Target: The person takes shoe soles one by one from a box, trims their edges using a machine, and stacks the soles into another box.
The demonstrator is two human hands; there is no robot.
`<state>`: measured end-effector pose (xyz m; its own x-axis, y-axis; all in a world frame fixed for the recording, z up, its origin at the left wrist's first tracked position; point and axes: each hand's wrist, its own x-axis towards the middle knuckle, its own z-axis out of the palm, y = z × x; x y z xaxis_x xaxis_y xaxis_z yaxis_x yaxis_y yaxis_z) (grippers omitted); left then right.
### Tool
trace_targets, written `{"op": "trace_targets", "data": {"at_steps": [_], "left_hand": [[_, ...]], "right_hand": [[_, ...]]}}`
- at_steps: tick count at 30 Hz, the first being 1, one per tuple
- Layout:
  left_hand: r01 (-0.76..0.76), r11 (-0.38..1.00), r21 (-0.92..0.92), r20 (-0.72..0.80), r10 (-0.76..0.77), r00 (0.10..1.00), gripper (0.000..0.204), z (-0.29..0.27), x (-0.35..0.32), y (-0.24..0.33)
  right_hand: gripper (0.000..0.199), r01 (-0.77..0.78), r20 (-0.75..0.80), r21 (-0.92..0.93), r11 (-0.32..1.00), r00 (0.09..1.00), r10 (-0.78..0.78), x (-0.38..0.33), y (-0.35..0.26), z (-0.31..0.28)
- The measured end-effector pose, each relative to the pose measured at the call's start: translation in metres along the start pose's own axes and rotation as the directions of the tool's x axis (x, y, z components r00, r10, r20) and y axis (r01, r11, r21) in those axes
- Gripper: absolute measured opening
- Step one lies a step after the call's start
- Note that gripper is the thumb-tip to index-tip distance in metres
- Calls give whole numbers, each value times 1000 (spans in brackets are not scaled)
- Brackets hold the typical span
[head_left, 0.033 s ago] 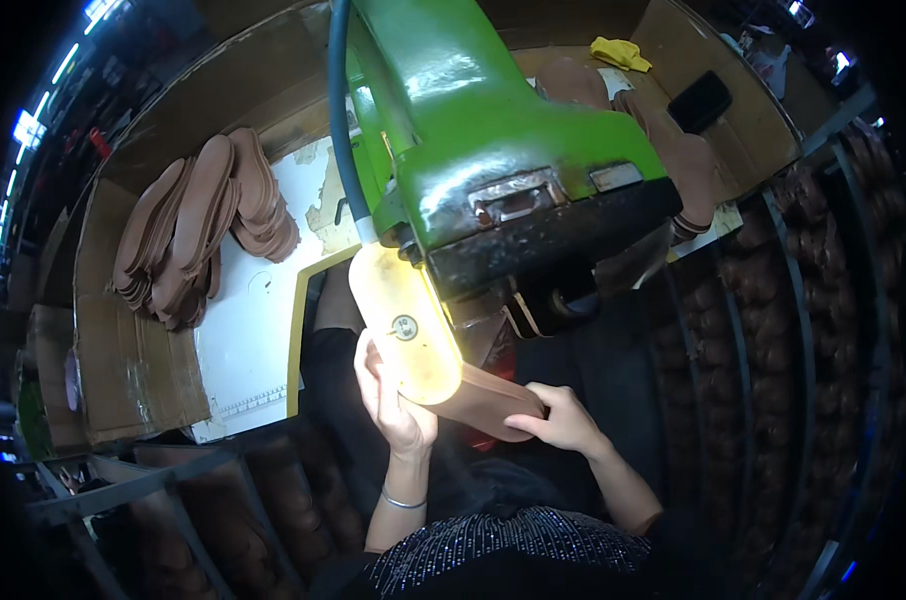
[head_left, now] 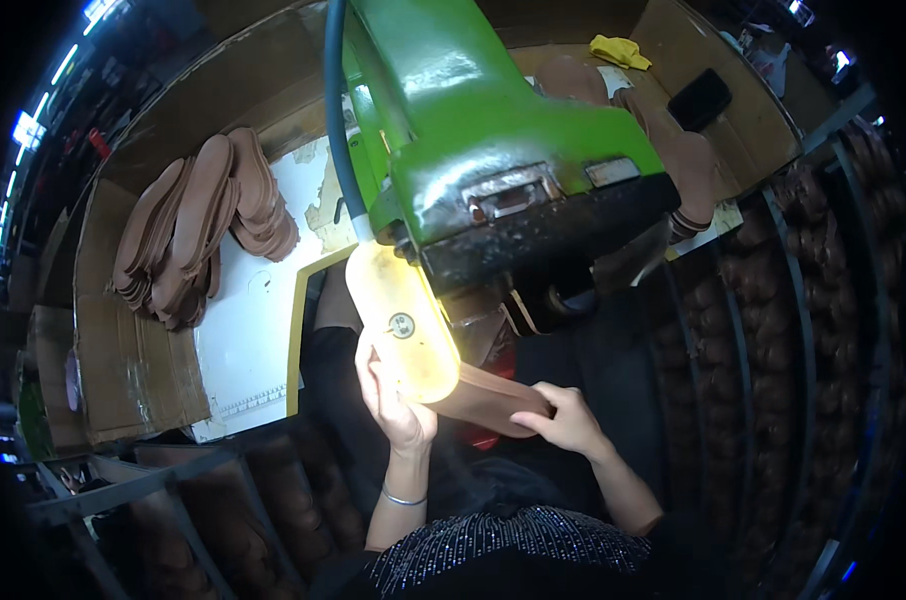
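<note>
In my right hand (head_left: 570,422) is the near end of a brown insole (head_left: 481,402), the thumb on top and the fingers beneath. The insole slants up to the left and passes under a lit, pale yellow lamp (head_left: 425,362). My left hand (head_left: 398,408) is raised at the lamp's left edge, its fingers bent round the insole's other end. The lamp hides that end and some of those fingertips. Over both hands hangs the head of a green machine (head_left: 533,140) with a dark, worn lower part. Its working parts just above the insole are in shadow.
Stacks of brown insoles (head_left: 198,225) lie on the white tabletop (head_left: 248,340) at the left, inside cardboard walls (head_left: 138,380). More insoles (head_left: 685,170), a yellow cloth (head_left: 620,52) and a black phone-like object (head_left: 700,100) are at the back right. Filled racks (head_left: 753,340) stand at the right.
My right hand and the insole's near end have shifted slightly right and up. The lamp and machine head appear a little further left. My left hand has hardly moved.
</note>
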<state>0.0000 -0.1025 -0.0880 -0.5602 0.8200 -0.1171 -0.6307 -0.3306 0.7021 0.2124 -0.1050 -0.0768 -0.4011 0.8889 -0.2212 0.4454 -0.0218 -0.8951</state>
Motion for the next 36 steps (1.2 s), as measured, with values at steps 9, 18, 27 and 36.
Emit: {"op": "trace_targets", "data": {"at_steps": [9,18,27,36], "left_hand": [[85,992,98,205,-104,973,33,9,-14,-5],[187,981,59,199,-195,960,31,25,-20,2],[200,974,103,161,-215,963,12,41,-15,15],[254,967,22,267,-250,931,18,28,-8,18]], "right_hand": [[21,-43,-106,358,933,991,87,-11,55,-1],[40,-139,38,638,757,988,149,-4,66,20],[38,-170,60,622,764,984,171,-4,71,25],[32,-135,17,537,832,989,149,-4,71,17]]}}
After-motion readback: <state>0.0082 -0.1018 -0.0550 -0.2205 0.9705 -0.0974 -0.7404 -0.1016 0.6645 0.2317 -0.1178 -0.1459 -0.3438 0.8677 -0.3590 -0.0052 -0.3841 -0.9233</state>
